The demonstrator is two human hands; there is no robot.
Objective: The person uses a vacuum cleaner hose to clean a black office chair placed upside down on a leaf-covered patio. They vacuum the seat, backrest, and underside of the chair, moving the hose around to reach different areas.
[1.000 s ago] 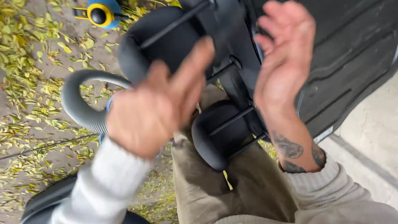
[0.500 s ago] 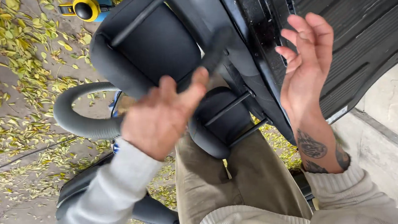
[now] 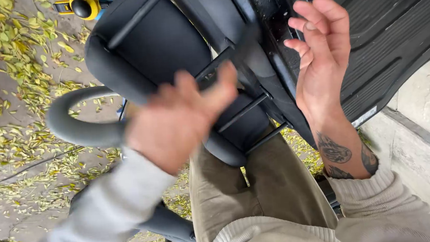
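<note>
Black padded seat (image 3: 156, 43), crossed by thin black bars, fills the upper middle, tilted over the person's khaki trousers (image 3: 262, 184). Left hand (image 3: 181, 120), blurred, hovers in front of the seat with fingers spread and nothing in it; whether it touches the padding cannot be told. Right hand (image 3: 323, 57) is raised beside a ribbed black mat (image 3: 398, 22), fingers loosely curled, holding nothing. Grey curved handle (image 3: 72, 123) sits left of the seat. Yellow leaves (image 3: 9, 76) cover the ground.
</note>
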